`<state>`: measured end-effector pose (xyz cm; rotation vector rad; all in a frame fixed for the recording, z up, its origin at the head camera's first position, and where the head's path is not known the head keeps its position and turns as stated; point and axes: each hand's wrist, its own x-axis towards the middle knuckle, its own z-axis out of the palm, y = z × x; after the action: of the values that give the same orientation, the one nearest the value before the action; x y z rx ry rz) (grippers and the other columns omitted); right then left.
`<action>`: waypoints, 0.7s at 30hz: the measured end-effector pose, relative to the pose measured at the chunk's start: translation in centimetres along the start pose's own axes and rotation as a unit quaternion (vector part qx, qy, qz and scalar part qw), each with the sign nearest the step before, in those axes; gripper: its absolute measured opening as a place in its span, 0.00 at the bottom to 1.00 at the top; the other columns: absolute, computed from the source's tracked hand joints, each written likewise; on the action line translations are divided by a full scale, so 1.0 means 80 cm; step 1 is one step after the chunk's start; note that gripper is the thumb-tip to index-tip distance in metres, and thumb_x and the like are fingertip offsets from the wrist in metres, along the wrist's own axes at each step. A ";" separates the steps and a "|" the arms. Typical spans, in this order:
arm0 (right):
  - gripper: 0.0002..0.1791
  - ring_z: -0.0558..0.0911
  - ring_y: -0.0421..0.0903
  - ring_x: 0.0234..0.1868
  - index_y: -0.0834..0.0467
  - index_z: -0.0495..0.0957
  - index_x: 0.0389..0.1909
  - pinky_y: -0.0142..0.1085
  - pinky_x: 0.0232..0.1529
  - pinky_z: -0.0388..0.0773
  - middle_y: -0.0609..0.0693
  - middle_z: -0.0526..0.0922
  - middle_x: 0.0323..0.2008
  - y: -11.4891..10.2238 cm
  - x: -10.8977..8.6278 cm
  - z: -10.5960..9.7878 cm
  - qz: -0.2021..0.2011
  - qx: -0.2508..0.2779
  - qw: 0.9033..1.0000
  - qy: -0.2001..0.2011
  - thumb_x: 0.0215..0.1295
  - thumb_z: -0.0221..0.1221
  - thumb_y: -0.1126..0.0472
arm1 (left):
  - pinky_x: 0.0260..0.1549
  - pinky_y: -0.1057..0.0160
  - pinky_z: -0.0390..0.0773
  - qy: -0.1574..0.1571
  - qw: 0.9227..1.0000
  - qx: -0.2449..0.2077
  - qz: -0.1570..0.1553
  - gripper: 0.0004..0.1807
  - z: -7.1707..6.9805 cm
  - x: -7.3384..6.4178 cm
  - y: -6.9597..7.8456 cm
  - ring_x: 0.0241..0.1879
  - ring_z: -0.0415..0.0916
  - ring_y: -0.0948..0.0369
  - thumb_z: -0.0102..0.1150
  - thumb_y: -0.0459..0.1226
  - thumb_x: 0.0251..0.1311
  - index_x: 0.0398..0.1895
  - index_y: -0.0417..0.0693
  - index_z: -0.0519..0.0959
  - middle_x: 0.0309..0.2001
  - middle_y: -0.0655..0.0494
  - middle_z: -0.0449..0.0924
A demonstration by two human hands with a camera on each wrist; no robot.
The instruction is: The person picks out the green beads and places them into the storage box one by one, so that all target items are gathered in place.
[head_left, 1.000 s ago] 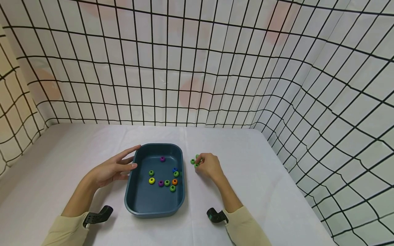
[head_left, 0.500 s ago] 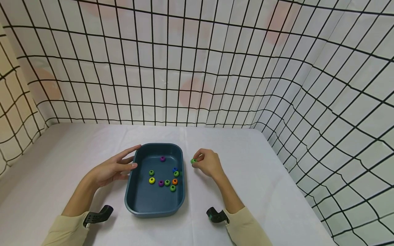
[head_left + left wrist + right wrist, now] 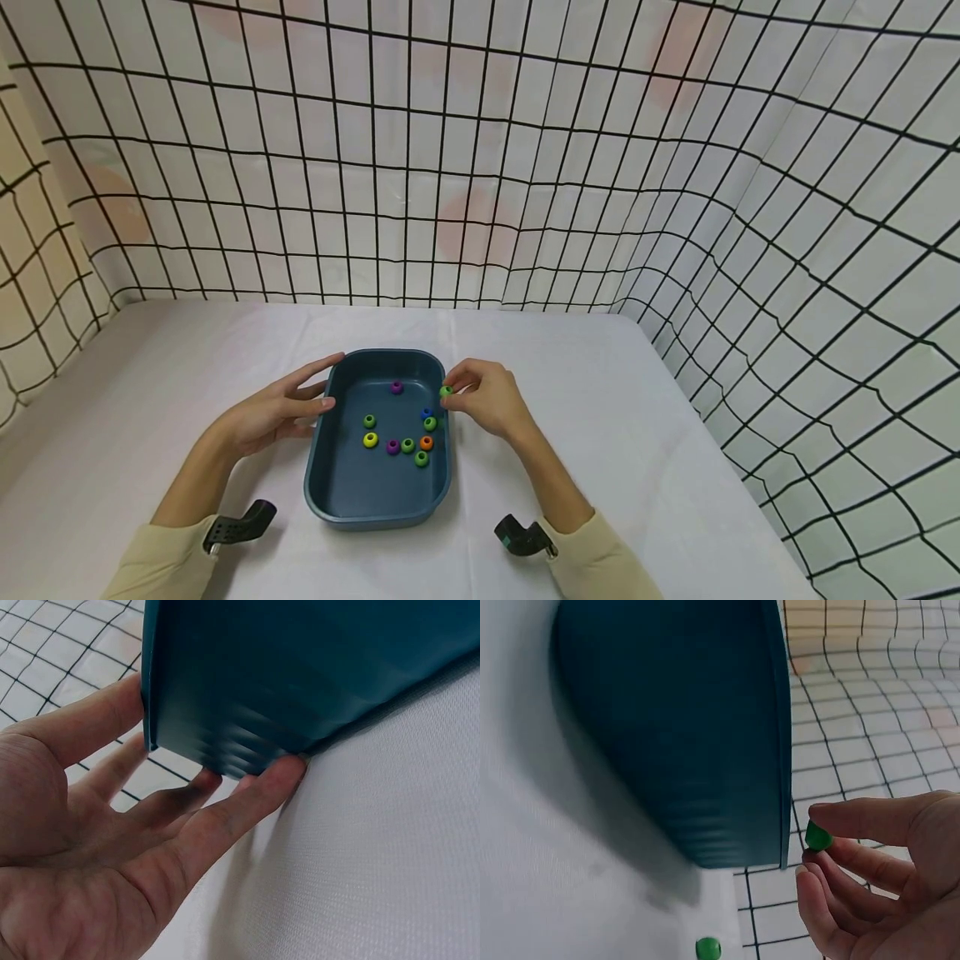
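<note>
Head view: right hand (image 3: 487,404) pinches a green bead (image 3: 446,391) at the right rim of the blue tray (image 3: 375,500), which sits on the white surface (image 3: 637,467); left hand (image 3: 273,408), fingers straight, touches the tray's left wall. Loose beads (image 3: 408,437) lie inside. Left wrist view: relaxed fingertips (image 3: 289,769) rest under the tray (image 3: 300,667) edge. Right wrist view: thumb and forefinger hold the bead (image 3: 818,837) just beside the rim; another green bead (image 3: 708,948) lies on the surface below.

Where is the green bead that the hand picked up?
In the head view, the right hand pinches the green bead just over the blue tray's right rim.
</note>
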<state>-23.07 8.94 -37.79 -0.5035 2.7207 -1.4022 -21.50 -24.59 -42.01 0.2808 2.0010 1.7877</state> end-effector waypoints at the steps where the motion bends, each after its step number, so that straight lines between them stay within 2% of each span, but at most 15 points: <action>1: 0.09 0.83 0.42 0.33 0.54 0.86 0.38 0.35 0.32 0.79 0.48 0.87 0.34 -0.002 -0.001 0.001 -0.004 0.002 1.000 -0.005 0.56 0.72 0.63 | 0.59 0.36 0.74 -0.001 1.000 0.000 0.000 0.45 0.000 0.000 0.000 0.74 0.53 0.29 0.56 0.38 0.73 0.83 0.61 0.40 0.81 0.34 0.31; 13: 0.09 0.82 0.42 0.36 0.55 0.85 0.40 0.34 0.37 0.82 0.47 0.85 0.35 -0.016 -0.010 0.021 -0.034 0.007 0.999 -0.040 0.59 0.71 0.62 | 0.60 0.36 0.73 0.003 1.000 0.002 -0.002 0.45 0.001 -0.001 0.000 0.74 0.52 0.30 0.56 0.38 0.73 0.83 0.62 0.41 0.82 0.36 0.31; 21: 0.09 0.82 0.41 0.35 0.57 0.84 0.40 0.31 0.37 0.82 0.48 0.85 0.34 -0.012 -0.008 0.027 -0.037 0.006 0.998 -0.041 0.59 0.71 0.64 | 0.60 0.36 0.73 0.005 1.000 0.006 -0.003 0.45 0.000 -0.001 -0.002 0.74 0.53 0.30 0.56 0.39 0.73 0.83 0.63 0.42 0.82 0.36 0.31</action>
<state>-21.80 6.94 -38.38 -0.6519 2.6539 -1.3817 -21.44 -24.65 -42.12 0.2693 2.0179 1.7785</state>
